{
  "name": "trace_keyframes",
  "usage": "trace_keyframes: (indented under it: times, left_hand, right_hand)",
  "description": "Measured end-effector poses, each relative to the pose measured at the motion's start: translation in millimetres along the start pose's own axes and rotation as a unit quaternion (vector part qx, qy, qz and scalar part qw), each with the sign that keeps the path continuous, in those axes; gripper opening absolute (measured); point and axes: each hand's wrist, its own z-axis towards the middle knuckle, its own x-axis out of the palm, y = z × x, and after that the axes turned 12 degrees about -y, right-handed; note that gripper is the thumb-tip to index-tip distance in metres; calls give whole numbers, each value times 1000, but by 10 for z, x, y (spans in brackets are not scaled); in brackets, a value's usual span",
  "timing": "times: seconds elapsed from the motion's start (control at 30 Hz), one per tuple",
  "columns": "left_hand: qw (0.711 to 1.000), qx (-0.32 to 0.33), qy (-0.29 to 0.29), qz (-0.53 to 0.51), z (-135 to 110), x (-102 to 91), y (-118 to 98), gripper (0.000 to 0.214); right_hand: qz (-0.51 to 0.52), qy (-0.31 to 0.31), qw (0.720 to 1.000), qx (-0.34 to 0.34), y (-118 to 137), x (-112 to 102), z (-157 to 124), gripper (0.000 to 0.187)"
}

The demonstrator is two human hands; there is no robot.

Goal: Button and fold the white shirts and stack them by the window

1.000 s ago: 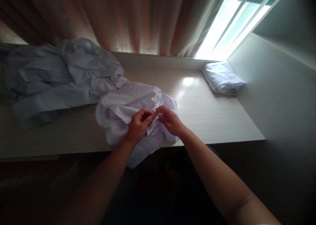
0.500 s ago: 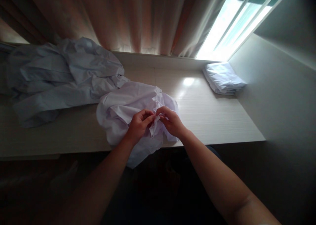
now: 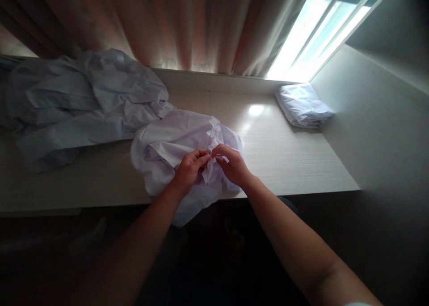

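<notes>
– Where's the white cloth?
– Bunched up at the front edge of the bench, one part hanging over.
– And the hands?
– Left hand pinches its crinkled strip, thumb against fingers; right hand pinches it just beside.
– What else lies there?
– A folded cloth at the back right corner, a rumpled cloth toward the left end.

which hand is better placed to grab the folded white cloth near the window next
Probably the right hand: it is nearer the folded white cloth, while the left hand is farther off. Both work at the rumpled white cloth, so the right may need to let go first.
</notes>
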Motion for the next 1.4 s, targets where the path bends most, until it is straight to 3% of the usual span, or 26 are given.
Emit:
trace_keyframes:
  times: [0.27, 0.57, 0.73, 0.83, 0.93, 1.1, 1.27, 1.4]
  left_hand:
    - [999, -40, 25, -27, -11, -10, -25, 24]
    - [989, -134, 64, -23, -16, -119, -13, 23]
    - [982, -161, 93, -17, -16, -159, -34, 24]
    - [990, -110, 87, 22, -6, -137, -23, 25]
    - [995, 18, 32, 95, 5, -101, 4, 23]
    - [951, 200, -11, 237, -14, -86, 15, 23]
    - [906, 266, -34, 327, -33, -100, 12, 19]
    - [895, 283, -46, 342, -17, -92, 25, 11]
  right_hand:
    - [-11, 26, 999, -28, 3, -7, 18, 17]
    - [11, 122, 992, -33, 31, -117, 45, 22]
    - [24, 140, 990, -22, 32, -148, 65, 19]
    - [49, 126, 991, -4, 30, -161, 53, 14]
    - [58, 103, 992, 33, 9, -152, 25, 11]
    - [62, 36, 992, 105, -58, -90, -10, 10]
    - [58, 4, 992, 114, -74, -13, -22, 17]
    - [22, -11, 992, 122, -32, 48, -27, 14]
